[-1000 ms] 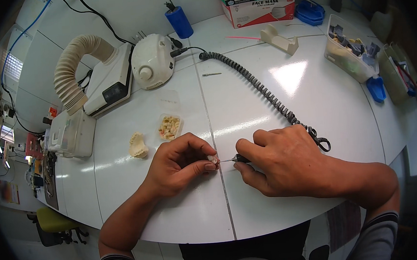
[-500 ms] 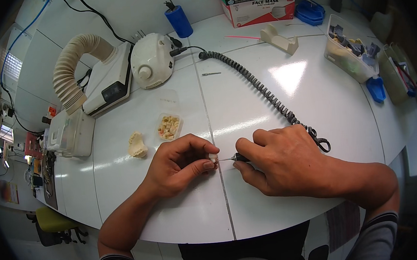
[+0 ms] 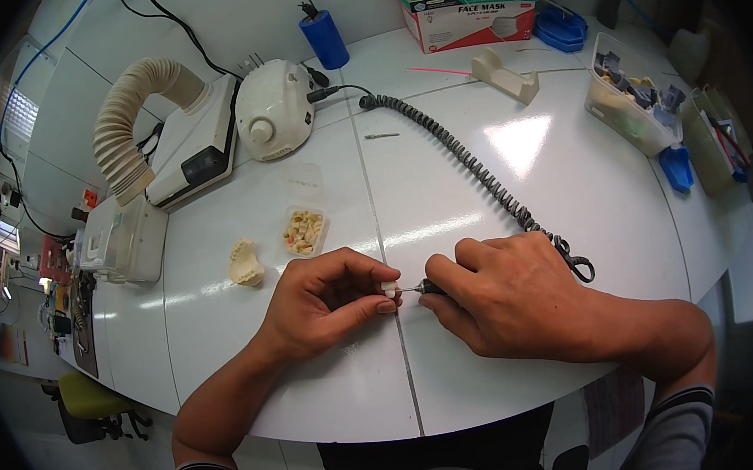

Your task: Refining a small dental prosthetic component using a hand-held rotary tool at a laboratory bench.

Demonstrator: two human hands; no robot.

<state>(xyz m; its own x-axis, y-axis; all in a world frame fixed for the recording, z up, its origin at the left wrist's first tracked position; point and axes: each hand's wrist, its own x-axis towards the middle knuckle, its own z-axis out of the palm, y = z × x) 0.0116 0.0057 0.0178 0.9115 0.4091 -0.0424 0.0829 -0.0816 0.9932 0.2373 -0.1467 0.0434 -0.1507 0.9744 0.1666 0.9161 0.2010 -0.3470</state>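
Observation:
My left hand (image 3: pixel 333 299) pinches a small white tooth-like piece (image 3: pixel 388 288) between thumb and fingertips, above the white table. My right hand (image 3: pixel 512 300) is closed around a dark rotary handpiece (image 3: pixel 430 286). Its thin metal bur points left, and the tip meets or nearly meets the white piece; contact cannot be made out exactly. From behind the right hand, a coiled grey cord (image 3: pixel 476 162) runs to a white control unit (image 3: pixel 274 111). Beyond my left hand lie a cream dental cast (image 3: pixel 245 263) and a small clear box (image 3: pixel 323 240) of tooth-like pieces.
A dust extractor with a ribbed hose (image 3: pixel 116 135) stands at the far left. A loose bur (image 3: pixel 382 136) lies mid-table. Farther back are a blue holder (image 3: pixel 324 39), mask boxes (image 3: pixel 475 23) and a cream stand (image 3: pixel 505 77). A plastic tub (image 3: pixel 630 117) sits far right.
The white piece has turned slightly in my left fingers and shows more of its surface. The handpiece has shifted a little left, nearer to it.

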